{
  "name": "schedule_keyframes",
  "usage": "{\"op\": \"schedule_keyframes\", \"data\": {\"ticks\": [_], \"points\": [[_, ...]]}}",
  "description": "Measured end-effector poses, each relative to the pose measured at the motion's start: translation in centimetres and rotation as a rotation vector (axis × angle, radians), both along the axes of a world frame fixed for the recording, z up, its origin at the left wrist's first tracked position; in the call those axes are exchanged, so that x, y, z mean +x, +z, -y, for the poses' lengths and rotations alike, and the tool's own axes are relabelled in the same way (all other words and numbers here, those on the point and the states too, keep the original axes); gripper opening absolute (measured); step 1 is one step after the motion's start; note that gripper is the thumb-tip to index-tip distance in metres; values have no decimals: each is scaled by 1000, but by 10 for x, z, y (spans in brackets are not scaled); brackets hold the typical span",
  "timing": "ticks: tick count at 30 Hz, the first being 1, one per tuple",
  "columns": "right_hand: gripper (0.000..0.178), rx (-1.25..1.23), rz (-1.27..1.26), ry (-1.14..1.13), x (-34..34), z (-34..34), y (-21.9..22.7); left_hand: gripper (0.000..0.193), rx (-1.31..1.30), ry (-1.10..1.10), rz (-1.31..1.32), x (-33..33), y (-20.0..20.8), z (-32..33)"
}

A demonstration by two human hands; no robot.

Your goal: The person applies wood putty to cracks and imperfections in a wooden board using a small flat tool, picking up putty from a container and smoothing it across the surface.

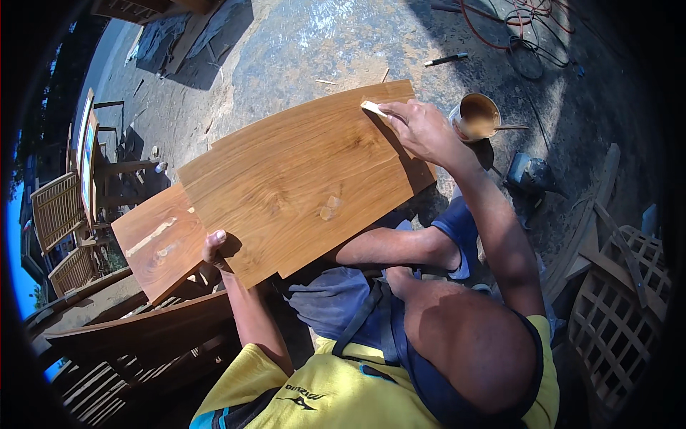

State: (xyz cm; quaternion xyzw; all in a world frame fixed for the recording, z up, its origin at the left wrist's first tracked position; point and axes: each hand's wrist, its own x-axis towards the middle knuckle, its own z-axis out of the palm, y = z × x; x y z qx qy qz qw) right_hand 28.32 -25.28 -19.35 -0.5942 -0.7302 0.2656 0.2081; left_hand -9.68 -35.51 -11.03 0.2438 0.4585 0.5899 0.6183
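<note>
A broad brown wooden panel (286,179) with a curved far edge lies tilted across my lap. My left hand (216,250) grips its near left part, thumb on top and fingers hidden underneath. In my right hand (421,132) is a small pale flat scraper (373,109), its tip touching the panel near the far right corner. A glossy pale patch (330,207) marks the middle of the surface. At the left, a smaller wooden section (161,243) carries a pale streak of filler. Beside my right hand stands an uncovered can (477,118) of brown paste with a stick in it.
A dark power tool (532,175) sits on the ground right of the can. Red and black cables (525,36) coil at the far right, near a dark pen-like stick (446,60). Slatted wooden furniture (61,211) stands left; a wooden lattice (614,314) leans right.
</note>
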Motion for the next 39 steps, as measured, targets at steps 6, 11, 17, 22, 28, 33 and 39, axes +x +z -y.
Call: {"op": "schedule_keyframes", "data": {"ticks": [6,11,17,22,28,33,39], "points": [[32,-10,5,65,-5,2,17,97,-3,-6,-16,1,9,-2],[32,-69,-35,11,-3,2,6,98,-7,19,25,12,19,-4],[29,-168,-171,-153,13,18,34,95,48,-24,-5,-9,-4,-10],[24,181,60,-258,96,19,45,87,-62,-60,-7,-27,6,-7],[16,-36,694,-286,171,29,32,51,-60,72,8,-65,-48,-20],[13,140,780,-127,144,-2,-21,49,-54,52,84,-8,-14,-16],[10,116,730,-54,147,4,-22,57,66,86,251,-69,-65,-22]]}}
